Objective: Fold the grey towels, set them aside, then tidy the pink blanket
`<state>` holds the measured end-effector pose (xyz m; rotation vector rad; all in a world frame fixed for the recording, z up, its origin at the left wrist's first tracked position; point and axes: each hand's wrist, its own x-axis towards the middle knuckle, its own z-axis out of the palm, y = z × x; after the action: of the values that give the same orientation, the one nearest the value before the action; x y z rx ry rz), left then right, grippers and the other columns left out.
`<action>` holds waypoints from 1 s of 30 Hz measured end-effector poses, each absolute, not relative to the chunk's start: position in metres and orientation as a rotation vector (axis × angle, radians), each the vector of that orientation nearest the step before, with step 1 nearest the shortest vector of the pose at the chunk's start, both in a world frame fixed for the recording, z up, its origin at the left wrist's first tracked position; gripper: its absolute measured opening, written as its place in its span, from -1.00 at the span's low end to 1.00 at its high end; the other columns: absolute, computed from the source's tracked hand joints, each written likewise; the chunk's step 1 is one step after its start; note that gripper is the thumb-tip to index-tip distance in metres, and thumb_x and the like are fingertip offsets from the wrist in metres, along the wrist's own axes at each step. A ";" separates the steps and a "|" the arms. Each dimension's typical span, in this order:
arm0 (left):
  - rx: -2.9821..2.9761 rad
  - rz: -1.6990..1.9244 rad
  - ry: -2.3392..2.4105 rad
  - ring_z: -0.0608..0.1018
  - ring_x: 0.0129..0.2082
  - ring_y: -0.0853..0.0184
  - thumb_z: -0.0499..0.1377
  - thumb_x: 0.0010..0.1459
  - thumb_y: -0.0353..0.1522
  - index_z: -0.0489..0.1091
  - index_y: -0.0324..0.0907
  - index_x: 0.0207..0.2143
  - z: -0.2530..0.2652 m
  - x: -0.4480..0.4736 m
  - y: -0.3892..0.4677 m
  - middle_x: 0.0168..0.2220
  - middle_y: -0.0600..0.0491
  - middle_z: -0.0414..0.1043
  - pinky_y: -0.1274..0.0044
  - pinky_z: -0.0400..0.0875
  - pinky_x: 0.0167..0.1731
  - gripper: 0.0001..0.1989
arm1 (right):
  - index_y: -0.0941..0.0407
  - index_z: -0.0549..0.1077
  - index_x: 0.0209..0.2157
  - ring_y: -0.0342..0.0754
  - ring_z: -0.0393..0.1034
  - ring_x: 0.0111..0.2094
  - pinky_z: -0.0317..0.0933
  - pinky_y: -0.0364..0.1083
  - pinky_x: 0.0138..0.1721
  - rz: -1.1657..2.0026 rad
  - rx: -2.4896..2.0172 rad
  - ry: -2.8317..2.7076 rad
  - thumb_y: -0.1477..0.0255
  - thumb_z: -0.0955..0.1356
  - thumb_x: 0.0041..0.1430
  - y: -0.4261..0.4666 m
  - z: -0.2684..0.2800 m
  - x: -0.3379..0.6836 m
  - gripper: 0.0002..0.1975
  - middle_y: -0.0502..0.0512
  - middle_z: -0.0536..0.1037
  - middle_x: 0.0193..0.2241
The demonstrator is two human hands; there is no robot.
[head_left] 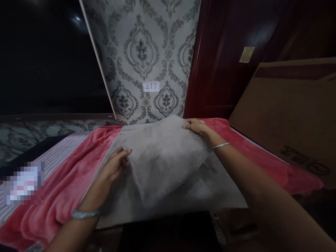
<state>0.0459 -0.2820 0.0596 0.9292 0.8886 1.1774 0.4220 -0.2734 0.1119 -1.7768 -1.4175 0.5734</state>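
A pale grey, soft-looking cushion cover or folded cloth [162,157] lies tilted in front of me, one corner pointing toward me. My left hand [117,162] pinches its left edge between thumb and fingers. At the far right edge, my right hand [196,126] grips it with the fingers bent over the top. Beneath it spreads a smooth grey sheet [215,196] that covers the middle of the table. Whether the held piece has an opening or several layers, I cannot tell.
A pink plush blanket [65,185] lies under the grey sheet on both sides, over a striped cloth [63,150]. A large cardboard box [288,115] leans at the right. A dark television screen [49,59] stands at the back left, and a paper label [151,86] is on the wall.
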 end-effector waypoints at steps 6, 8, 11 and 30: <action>0.741 1.204 0.878 0.63 -0.39 0.32 0.33 -0.03 -0.52 0.40 -0.19 -0.17 0.024 0.082 -0.339 -0.22 0.01 0.61 0.55 0.57 -0.49 -0.67 | 0.24 0.34 0.30 0.03 0.37 0.15 0.17 0.00 0.16 0.043 -1.979 -1.651 0.57 0.34 0.33 -0.223 0.139 0.400 -0.48 0.38 0.48 0.17; 0.654 1.129 0.952 0.64 -0.38 0.28 0.29 0.04 -0.56 0.38 -0.21 -0.18 0.001 0.091 -0.351 -0.24 -0.02 0.61 0.50 0.61 -0.46 -0.72 | 0.27 0.29 0.34 0.10 0.31 0.23 0.13 0.07 0.22 0.065 -2.009 -1.697 0.57 0.33 0.33 -0.221 0.115 0.381 -0.44 0.45 0.43 0.23; 0.579 1.068 1.027 0.65 -0.37 0.23 0.26 0.10 -0.57 0.36 -0.23 -0.18 -0.025 0.095 -0.357 -0.25 -0.06 0.60 0.41 0.65 -0.42 -0.76 | 0.23 0.32 0.33 0.11 0.25 0.29 0.12 0.03 0.26 0.155 -1.995 -1.868 0.45 0.38 0.33 -0.235 0.060 0.351 -0.43 0.38 0.37 0.30; 0.659 1.128 1.039 0.64 -0.40 0.25 0.37 0.01 -0.52 0.39 -0.26 -0.27 -0.033 0.092 -0.354 -0.30 -0.04 0.60 0.40 0.63 -0.33 -0.75 | -0.01 0.10 0.45 0.23 -0.18 0.48 -0.22 0.32 0.40 0.049 -1.950 -2.122 0.09 0.17 0.46 -0.279 -0.039 0.326 -0.36 0.20 -0.01 0.48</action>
<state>0.0925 -0.3537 -0.0333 0.6590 1.0387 1.1280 0.3262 -0.2791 -0.0395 -1.9498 -2.1219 0.0490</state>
